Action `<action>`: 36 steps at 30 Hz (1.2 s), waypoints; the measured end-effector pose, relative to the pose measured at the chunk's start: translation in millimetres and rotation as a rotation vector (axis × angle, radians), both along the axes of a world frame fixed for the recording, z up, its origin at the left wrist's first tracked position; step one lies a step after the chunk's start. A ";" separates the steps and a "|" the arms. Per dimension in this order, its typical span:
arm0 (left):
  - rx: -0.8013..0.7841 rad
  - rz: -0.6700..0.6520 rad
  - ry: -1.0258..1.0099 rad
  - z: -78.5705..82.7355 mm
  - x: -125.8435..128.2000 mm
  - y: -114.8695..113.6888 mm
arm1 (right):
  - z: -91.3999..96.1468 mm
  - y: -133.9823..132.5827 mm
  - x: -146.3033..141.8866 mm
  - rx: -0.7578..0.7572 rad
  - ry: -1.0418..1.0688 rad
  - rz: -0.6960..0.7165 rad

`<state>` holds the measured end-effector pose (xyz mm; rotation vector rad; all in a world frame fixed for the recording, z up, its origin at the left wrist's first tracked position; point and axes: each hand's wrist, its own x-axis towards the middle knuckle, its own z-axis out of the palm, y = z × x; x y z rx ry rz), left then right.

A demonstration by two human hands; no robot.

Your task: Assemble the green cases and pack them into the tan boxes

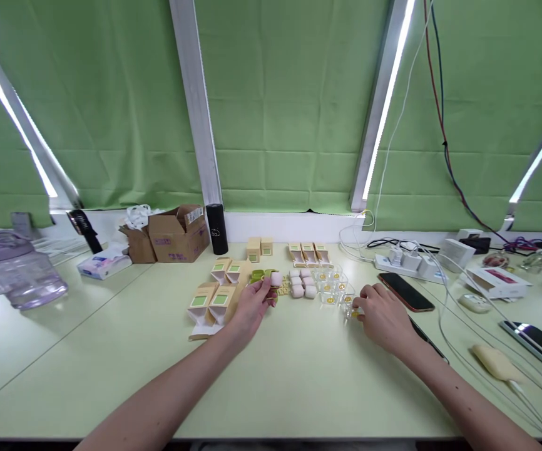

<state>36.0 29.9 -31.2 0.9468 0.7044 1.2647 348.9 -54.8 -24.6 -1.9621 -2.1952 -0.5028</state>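
My left hand (pixel 251 307) is closed on a small pale pink rounded block (pixel 275 279), held at the fingertips. Right beside it lie some green pieces (pixel 256 274) and small yellow square pieces (pixel 283 287), partly covered by the hand. Several similar pink and whitish blocks (pixel 298 290) sit in rows in the middle. To their right stand several clear cups (pixel 327 287) with yellow centres. At the near end of this group, my right hand (pixel 380 316) pinches a clear cup (pixel 347 309) between its fingers.
Opened small kraft boxes (pixel 223 299) lie left of my left hand, more kraft boxes (pixel 309 254) behind. Farther back are a cardboard carton (pixel 179 237) and a black cylinder (pixel 217 230). Phones (pixel 406 292), a power strip (pixel 409 266) and loose cables crowd the right; a purple jug (pixel 22 275) stands left.
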 end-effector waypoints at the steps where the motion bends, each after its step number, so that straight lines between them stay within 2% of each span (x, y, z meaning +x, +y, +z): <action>1: 0.002 0.000 0.003 0.1 0.0 -0.1 | -0.7 -1.2 -0.5 -0.003 -0.007 0.003; 4: 0.020 0.001 0.012 -0.1 0.7 -0.5 | 2.0 -5.1 -8.3 -0.004 0.014 0.014; 7: 0.037 0.016 0.005 -1.1 1.6 0.1 | 7.1 -6.4 -28.5 0.000 0.141 0.045; 10: 0.040 0.034 0.004 -2.5 1.9 1.7 | 7.6 -0.9 -60.0 -0.017 0.257 0.167; 15: 0.048 0.044 0.018 -2.9 2.5 1.7 | -2.1 16.8 -108.5 -0.104 0.226 0.309; 20: 0.064 0.073 0.021 -2.1 3.9 -0.5 | -5.5 24.2 -126.1 -0.161 0.256 0.380; 28: 0.092 0.116 0.043 -2.1 3.9 0.2 | -15.1 35.2 -124.4 -0.250 0.851 0.327; 30: 0.096 0.133 0.034 -2.5 3.1 0.6 | -15.6 42.6 -124.3 -0.250 1.074 0.330; 32: 0.104 0.158 0.027 -2.7 2.1 1.3 | -12.4 50.9 -124.2 -0.293 1.407 0.337; 36: 0.100 0.202 0.030 -1.9 0.3 2.5 | 1.0 62.4 -123.7 -0.342 1.616 0.340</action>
